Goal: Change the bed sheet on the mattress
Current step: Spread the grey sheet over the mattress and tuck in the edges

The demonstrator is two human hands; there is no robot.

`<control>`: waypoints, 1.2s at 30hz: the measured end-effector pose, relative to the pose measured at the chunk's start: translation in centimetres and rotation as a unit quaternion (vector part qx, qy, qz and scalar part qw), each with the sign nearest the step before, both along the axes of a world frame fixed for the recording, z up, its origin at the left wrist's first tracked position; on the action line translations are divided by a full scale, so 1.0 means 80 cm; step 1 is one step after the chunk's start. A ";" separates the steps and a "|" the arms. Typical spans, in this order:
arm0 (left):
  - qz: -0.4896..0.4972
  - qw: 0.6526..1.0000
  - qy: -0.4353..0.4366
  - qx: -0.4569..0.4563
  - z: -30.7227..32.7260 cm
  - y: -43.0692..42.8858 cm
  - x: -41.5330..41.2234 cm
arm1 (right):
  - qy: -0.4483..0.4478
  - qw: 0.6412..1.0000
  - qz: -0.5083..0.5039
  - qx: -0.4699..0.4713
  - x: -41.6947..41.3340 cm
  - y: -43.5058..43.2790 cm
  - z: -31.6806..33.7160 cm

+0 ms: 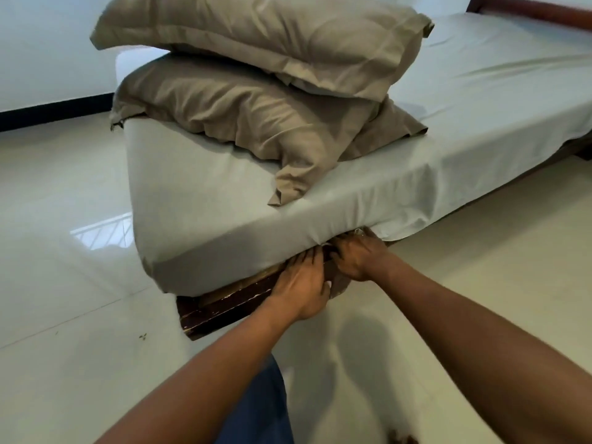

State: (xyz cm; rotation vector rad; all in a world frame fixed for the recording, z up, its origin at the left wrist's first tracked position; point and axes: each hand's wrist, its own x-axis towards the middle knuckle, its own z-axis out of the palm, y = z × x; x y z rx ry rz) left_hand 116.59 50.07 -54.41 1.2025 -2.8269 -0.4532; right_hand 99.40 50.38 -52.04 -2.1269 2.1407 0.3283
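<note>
You are tucking the sheet (432, 129) under the mattress (217, 248) at its near edge — left hand (302, 283) pushing with straight fingers, right hand (355, 258) curling (grip hidden) — so be pulling it tight.

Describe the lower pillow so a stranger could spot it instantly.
Find the bed with the pale sheet. Near its close corner two tan pillows are stacked. The lower pillow lies on the sheet itself; the upper pillow rests on it.
</note>
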 end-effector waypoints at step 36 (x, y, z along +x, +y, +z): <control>0.060 0.983 -0.119 0.123 0.047 -0.039 -0.258 | -0.128 0.983 -0.134 0.019 -0.238 0.024 0.008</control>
